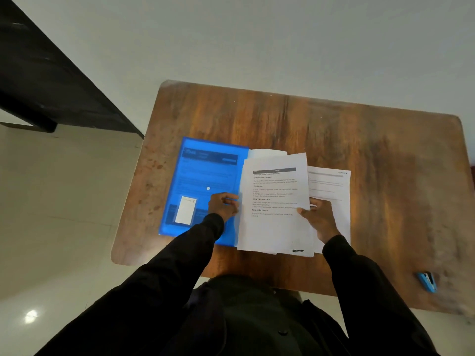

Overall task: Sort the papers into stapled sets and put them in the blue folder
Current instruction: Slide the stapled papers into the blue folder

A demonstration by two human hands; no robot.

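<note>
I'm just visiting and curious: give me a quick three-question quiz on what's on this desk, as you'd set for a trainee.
1. True or false: the stapler lies on top of the blue folder.
2. Which hand grips the printed sheets? A) left B) right C) neither
3. Fill in: the left hand rests on the ____.

Key:
1. False; it sits apart, at the wooden table's near right edge.
2. B; the right hand holds the top sheets at their right edge.
3. Blue folder, by its right edge next to the papers.
</note>
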